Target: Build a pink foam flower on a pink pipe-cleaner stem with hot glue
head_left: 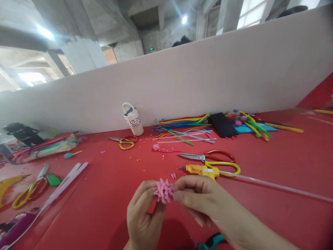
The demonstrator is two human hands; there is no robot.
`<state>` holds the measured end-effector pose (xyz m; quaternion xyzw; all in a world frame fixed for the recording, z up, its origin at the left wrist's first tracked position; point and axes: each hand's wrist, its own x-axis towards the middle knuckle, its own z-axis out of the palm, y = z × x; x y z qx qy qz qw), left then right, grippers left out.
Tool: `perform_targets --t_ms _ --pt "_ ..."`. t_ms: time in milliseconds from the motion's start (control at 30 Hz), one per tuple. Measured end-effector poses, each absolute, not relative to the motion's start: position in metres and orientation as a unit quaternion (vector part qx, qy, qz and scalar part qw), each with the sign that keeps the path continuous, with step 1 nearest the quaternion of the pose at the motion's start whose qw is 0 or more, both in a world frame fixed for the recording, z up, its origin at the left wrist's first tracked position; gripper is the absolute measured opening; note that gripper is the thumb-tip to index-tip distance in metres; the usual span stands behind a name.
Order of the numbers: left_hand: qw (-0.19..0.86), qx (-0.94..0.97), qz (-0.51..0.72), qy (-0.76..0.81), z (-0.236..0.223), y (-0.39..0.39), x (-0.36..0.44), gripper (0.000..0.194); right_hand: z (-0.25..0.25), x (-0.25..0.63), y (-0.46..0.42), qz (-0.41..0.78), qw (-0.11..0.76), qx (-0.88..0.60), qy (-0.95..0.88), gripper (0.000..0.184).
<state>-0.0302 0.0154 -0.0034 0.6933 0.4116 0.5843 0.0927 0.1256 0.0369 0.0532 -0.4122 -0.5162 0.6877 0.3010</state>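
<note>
A small pink spiky flower, with many short petals around its middle, is held up low in the centre of the view. The thumb and fingers of my left hand grip it from the left and below. On its other side, my right hand pinches the petals at the right edge between thumb and fingertips. Just beyond my right hand lies a yellow glue gun with a long clear glue stick in its back. Scissors with red and yellow handles rest behind it.
Coloured pipe cleaners lie by the white partition, between a white cup and a black phone. Further scissors lie near the cup. At left are more scissors and a purple glue gun.
</note>
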Motion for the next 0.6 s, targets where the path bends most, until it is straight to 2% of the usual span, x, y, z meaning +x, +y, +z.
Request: perform_targets --t_ms 67,133,200,267,300,367,467,600 --pt "0.087 0.684 0.597 0.409 -0.003 0.017 -0.03 0.021 0.054 0.133 0.041 0.647 0.294 -0.436 -0.552 0.025" --pt "0.08 0.673 0.607 0.415 -0.004 0.017 -0.031 0.021 0.049 0.145 0.047 0.554 0.287 -0.479 -0.617 0.032" --pt "0.091 0.665 0.611 0.419 -0.006 0.017 -0.03 0.02 0.037 0.16 0.054 0.38 0.262 -0.527 -0.714 0.034" --pt "0.126 0.64 0.625 0.428 -0.006 0.015 -0.028 0.018 0.019 0.177 0.06 0.169 0.173 -0.591 -0.769 0.028" --pt "0.154 0.615 0.635 0.441 -0.006 0.014 -0.025 0.016 0.01 0.184 0.062 0.137 0.154 -0.616 -0.76 0.022" --pt "0.229 0.538 0.65 0.486 -0.003 0.013 -0.018 0.011 -0.007 0.196 0.065 0.114 0.133 -0.639 -0.749 0.016" --pt "0.392 0.412 0.62 0.54 0.005 0.012 -0.009 0.006 -0.023 0.205 0.067 0.105 0.126 -0.67 -0.724 0.027" --pt "0.544 0.311 0.573 0.529 0.014 0.017 -0.008 0.016 -0.035 0.207 0.077 0.158 0.163 -0.681 -0.697 0.031"
